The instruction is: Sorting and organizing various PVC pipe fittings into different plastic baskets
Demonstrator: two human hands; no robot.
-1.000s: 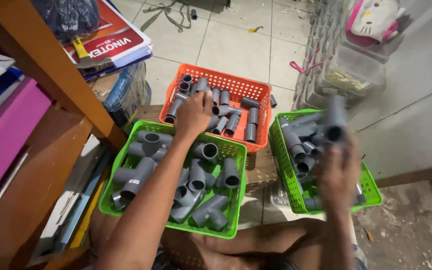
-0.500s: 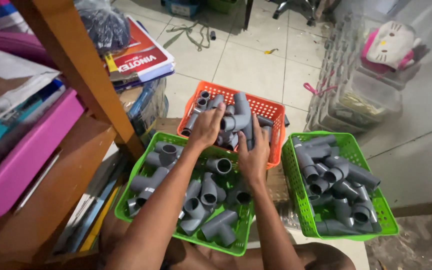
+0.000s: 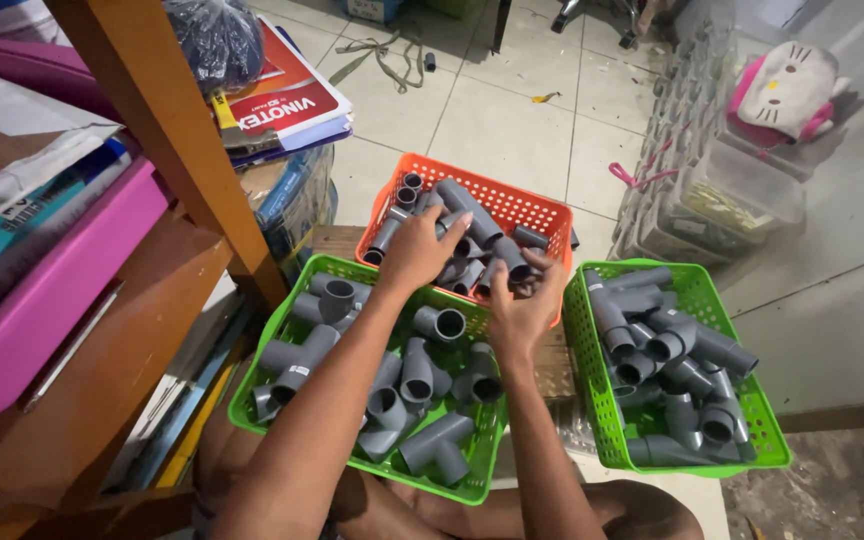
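Note:
Three plastic baskets hold grey pipe fittings: an orange basket [image 3: 522,205] at the back, a green basket [image 3: 282,330] in front of it, and a second green basket [image 3: 762,430] on the right. Both hands are over the orange basket's near side. My left hand [image 3: 418,250] grips the lower end of a long grey fitting [image 3: 467,208] that rises over the basket. My right hand [image 3: 524,305] has its fingers curled around the other end of the joined fittings [image 3: 512,262].
A wooden shelf post [image 3: 167,140] and shelves with books and a pink box [image 3: 42,300] stand on the left. Stacked clear containers [image 3: 722,190] and a white plush toy [image 3: 787,85] sit at the right. Tiled floor lies beyond. My bare legs are at the bottom.
My right hand came over from the right green basket with a fitting and met the left hand at the orange basket. The held fittings have since tilted from upright to slanted.

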